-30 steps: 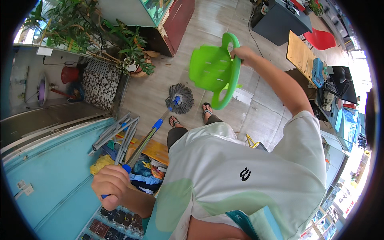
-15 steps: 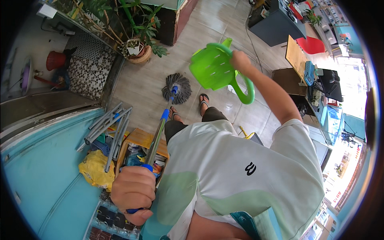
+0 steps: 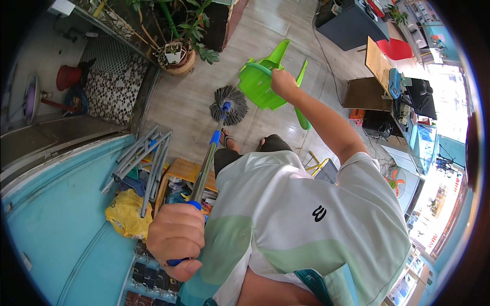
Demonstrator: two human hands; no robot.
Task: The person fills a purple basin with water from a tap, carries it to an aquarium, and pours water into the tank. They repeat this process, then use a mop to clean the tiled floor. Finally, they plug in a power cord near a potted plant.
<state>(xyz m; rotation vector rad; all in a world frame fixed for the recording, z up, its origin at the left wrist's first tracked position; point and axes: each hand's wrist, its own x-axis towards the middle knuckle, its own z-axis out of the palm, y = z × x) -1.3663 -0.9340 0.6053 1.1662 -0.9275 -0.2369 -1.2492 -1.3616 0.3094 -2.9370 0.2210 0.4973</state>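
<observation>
My left hand (image 3: 177, 237) is closed round the upper end of a mop (image 3: 205, 171) with a metal pole and blue fittings. The mop's grey string head (image 3: 229, 104) rests on the tiled floor, spread out in front of my feet. With my right arm stretched forward, my right hand (image 3: 284, 84) grips the rim of a small bright green plastic chair (image 3: 261, 93). The chair hangs tilted beside the mop head, its legs pointing away from me. I cannot tell whether any leg touches the floor.
A potted plant (image 3: 178, 58) stands ahead to the left. Folded metal frames (image 3: 140, 158), a yellow bag (image 3: 127, 214) and a wooden shelf (image 3: 186, 171) line the blue wall at left. On the right are a dark desk (image 3: 349, 25), a red chair (image 3: 395, 49) and a fan (image 3: 399, 181).
My right hand has moved left and turned the green chair, so its legs now show. The mop head has shifted slightly to the right, with my left hand still round the pole.
</observation>
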